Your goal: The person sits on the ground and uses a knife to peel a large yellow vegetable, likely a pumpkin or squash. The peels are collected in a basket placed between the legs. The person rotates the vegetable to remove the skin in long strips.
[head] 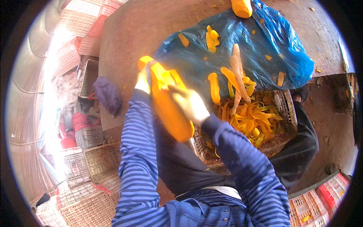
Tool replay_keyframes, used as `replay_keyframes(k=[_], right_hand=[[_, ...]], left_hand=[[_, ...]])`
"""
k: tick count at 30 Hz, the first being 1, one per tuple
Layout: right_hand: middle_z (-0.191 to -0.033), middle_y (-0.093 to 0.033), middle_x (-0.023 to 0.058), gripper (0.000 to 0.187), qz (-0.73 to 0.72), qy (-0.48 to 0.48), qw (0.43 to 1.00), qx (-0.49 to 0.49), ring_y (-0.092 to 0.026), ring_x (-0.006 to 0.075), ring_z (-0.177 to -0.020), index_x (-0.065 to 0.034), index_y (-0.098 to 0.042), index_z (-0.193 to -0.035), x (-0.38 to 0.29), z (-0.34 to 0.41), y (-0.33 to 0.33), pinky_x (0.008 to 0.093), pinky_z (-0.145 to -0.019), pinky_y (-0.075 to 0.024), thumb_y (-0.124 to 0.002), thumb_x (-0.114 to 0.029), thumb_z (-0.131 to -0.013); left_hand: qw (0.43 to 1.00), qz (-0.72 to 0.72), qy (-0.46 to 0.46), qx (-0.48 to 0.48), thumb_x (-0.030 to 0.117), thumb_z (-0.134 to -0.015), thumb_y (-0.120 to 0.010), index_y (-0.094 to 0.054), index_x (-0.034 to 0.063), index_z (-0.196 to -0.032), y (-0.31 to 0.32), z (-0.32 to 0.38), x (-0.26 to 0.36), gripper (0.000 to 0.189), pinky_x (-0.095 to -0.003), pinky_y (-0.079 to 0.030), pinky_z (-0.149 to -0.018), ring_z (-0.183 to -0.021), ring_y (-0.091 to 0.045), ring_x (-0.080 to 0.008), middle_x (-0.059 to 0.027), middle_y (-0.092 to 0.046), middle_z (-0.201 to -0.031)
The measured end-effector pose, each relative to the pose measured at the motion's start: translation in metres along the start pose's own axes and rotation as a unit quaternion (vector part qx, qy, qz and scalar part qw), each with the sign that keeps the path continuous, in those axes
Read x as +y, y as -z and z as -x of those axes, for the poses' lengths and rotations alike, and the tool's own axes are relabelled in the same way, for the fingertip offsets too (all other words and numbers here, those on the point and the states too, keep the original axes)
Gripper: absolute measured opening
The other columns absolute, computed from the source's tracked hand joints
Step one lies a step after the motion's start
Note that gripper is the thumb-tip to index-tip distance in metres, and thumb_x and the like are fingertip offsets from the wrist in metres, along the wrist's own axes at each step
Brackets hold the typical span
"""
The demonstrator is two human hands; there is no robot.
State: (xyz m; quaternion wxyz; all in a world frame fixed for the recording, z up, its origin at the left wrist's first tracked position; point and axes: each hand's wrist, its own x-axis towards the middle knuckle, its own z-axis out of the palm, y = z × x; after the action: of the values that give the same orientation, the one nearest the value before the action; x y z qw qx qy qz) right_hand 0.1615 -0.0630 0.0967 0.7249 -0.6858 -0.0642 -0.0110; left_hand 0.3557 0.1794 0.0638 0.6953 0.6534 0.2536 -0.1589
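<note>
A large peeled orange squash lies lengthwise before me over my thigh. My left hand grips its upper part. My right hand, blurred, is closed on a dark tool handle, perhaps a peeler, against the squash's right side; the tool's working end cannot be made out. A plastic crate between my legs holds many orange peel strips. Long tan root-like pieces lean from the crate onto a blue plastic sheet, where more peel strips lie.
Another peeled orange piece stands at the sheet's far edge. A dark knit cloth item lies on the board's left side. Plastic crates are stacked at left, with others at lower right.
</note>
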Motion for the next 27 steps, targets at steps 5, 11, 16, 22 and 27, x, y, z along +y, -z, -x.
replay_keyframes(k=[5, 11, 16, 22, 27], right_hand=[[-0.115, -0.074, 0.0131, 0.047, -0.063, -0.243, 0.966, -0.070, -0.068, 0.0156, -0.100, -0.0006, -0.061, -0.146, -0.039, 0.151, 0.030, 0.0312, -0.092, -0.0537, -0.059, -0.011, -0.100], [-0.124, -0.074, 0.0130, 0.051, -0.086, -0.259, 0.961, -0.051, -0.065, 0.0142, -0.112, -0.0024, -0.059, -0.149, -0.037, 0.147, 0.043, 0.0302, -0.102, -0.0495, -0.059, -0.010, -0.098], [-0.101, -0.075, 0.0183, 0.050, -0.117, -0.081, 0.989, 0.033, -0.071, 0.0201, -0.083, 0.0007, -0.062, -0.143, -0.003, 0.037, 0.018, 0.0324, -0.081, -0.0553, -0.060, -0.025, -0.100], [-0.083, -0.072, 0.0103, 0.047, -0.160, -0.160, 0.974, -0.018, -0.061, 0.0127, -0.061, -0.0035, -0.069, -0.139, 0.012, -0.065, -0.006, 0.0318, -0.059, -0.0499, -0.060, -0.027, -0.099], [-0.121, -0.076, 0.0195, 0.047, -0.120, -0.107, 0.987, -0.008, -0.072, 0.0240, -0.105, 0.0032, -0.065, -0.140, 0.019, -0.020, 0.004, 0.0346, -0.096, -0.0534, -0.057, -0.024, -0.102]], left_hand=[[1.000, -0.002, -0.004, -0.010, 0.039, -0.089, -0.083, -0.067, 0.0055, -0.128, 0.001, -0.001, 0.003, 0.054, -0.0447, -0.058, -0.100, -0.102, -0.072, -0.0316, -0.0140, -0.075, -0.115], [1.000, 0.018, -0.004, -0.007, 0.036, -0.087, -0.085, -0.071, 0.0062, -0.118, -0.006, 0.005, 0.006, 0.045, -0.0457, -0.062, -0.092, -0.091, -0.075, -0.0318, -0.0132, -0.078, -0.105], [0.999, 0.018, 0.034, 0.001, 0.041, -0.088, -0.082, -0.069, 0.0071, -0.122, -0.004, 0.008, 0.004, 0.049, -0.0464, -0.060, -0.096, -0.097, -0.073, -0.0324, -0.0136, -0.076, -0.111], [0.998, 0.005, 0.055, -0.028, 0.051, -0.082, -0.080, -0.065, 0.0018, -0.130, -0.001, 0.006, 0.002, 0.070, -0.0447, -0.058, -0.092, -0.102, -0.069, -0.0319, -0.0163, -0.070, -0.120], [1.000, -0.010, 0.026, 0.011, 0.054, -0.080, -0.081, -0.064, 0.0000, -0.131, -0.005, 0.009, 0.001, 0.076, -0.0434, -0.058, -0.093, -0.103, -0.069, -0.0313, -0.0164, -0.068, -0.121]])
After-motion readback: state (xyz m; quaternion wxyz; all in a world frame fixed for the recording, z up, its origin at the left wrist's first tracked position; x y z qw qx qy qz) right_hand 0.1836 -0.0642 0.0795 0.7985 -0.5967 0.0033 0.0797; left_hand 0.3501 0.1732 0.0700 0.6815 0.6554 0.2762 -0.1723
